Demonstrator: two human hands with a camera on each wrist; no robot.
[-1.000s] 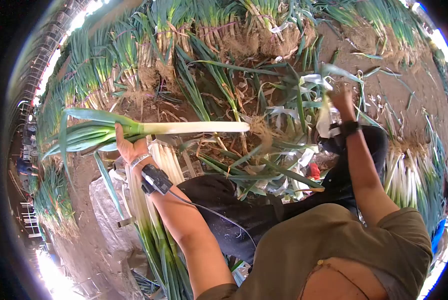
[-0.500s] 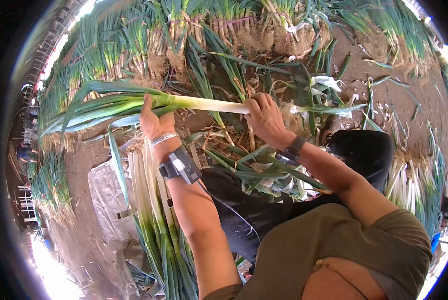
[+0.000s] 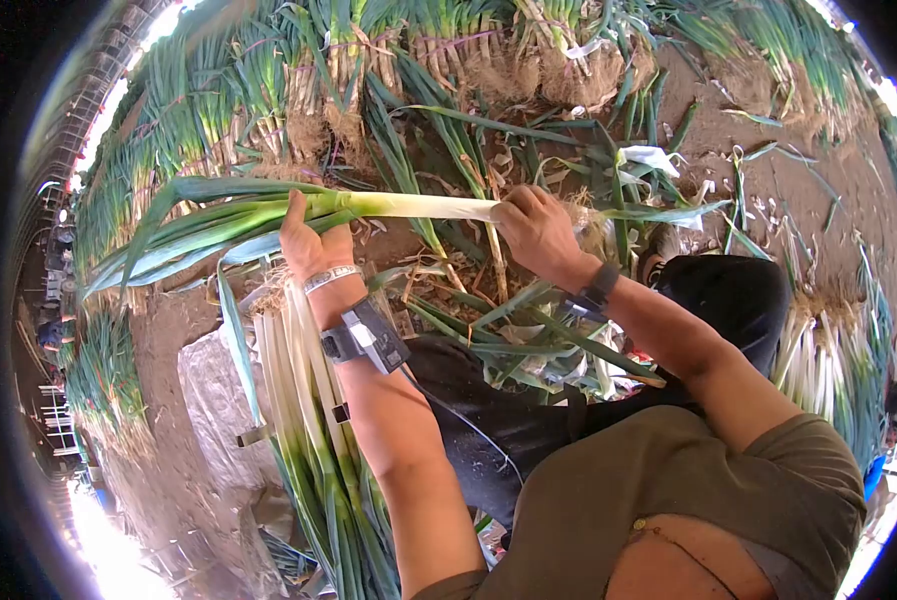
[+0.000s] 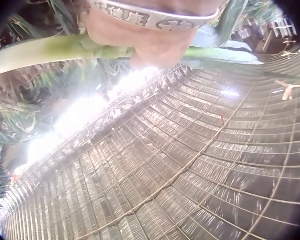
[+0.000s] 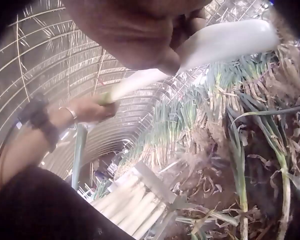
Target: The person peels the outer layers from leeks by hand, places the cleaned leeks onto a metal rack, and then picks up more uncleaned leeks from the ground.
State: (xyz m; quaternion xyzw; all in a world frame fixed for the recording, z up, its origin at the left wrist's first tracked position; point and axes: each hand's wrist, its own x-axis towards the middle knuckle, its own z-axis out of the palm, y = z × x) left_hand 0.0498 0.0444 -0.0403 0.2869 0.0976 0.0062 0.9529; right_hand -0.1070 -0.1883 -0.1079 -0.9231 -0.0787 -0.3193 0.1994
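Observation:
A long green onion (image 3: 418,206) lies level across the front of the body in the head view, white stem to the right and leaves fanning left. My left hand (image 3: 310,240) holds it where the white turns to green, thumb up along it. Near the root end of the stem, my right hand (image 3: 538,235) pinches it with bent fingers. In the right wrist view the smooth white stem (image 5: 227,44) passes by the fingers, and its roots are out of sight. The left wrist view shows the green part of the stalk (image 4: 65,47) running under the hand.
Below the left forearm lie several white-stemmed onions (image 3: 303,370) in a holder beside a pale sack (image 3: 213,400). Loose leaves and peelings (image 3: 528,335) litter the ground between the legs. Tied onion bundles (image 3: 348,60) stand along the back; another bundle (image 3: 818,370) lies at right.
My right hand has come in from the far right, where it held a pale strip, to the stem's root end. The left hand and onion moved slightly right and up, then stayed nearly still.

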